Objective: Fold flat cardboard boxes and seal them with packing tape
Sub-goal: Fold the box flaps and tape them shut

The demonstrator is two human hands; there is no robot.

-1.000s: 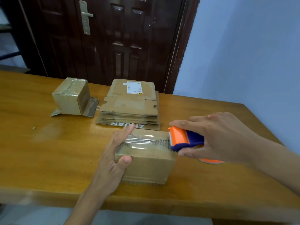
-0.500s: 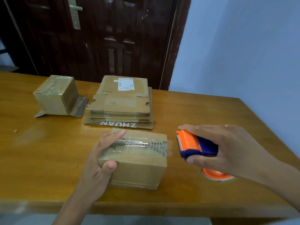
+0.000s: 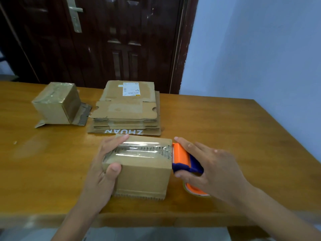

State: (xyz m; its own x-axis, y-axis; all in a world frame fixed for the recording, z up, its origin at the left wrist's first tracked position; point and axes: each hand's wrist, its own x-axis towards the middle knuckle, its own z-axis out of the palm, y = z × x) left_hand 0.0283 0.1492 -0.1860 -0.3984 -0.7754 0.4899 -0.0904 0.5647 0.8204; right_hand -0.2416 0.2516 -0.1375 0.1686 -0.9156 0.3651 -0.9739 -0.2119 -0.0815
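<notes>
On wooden table (image 3: pixel 225 122) before dark door (image 3: pixel 104 40): left grip (image 3: pixel 102 171) clasping box (image 3: pixel 144 173), right grip (image 3: pixel 212 169) clutching tape dispenser (image 3: pixel 182 157).

A wooden table (image 3: pixel 225 129) with a glossy honey-brown top fills the lower part of the view. Behind it a dark brown panelled door (image 3: pixel 107 40) is seen, fitted with a pale metal handle (image 3: pixel 75 14) near its upper left. To the right of the door frame a plain light blue wall (image 3: pixel 260 49) is shown, reaching down to the table's far edge
</notes>
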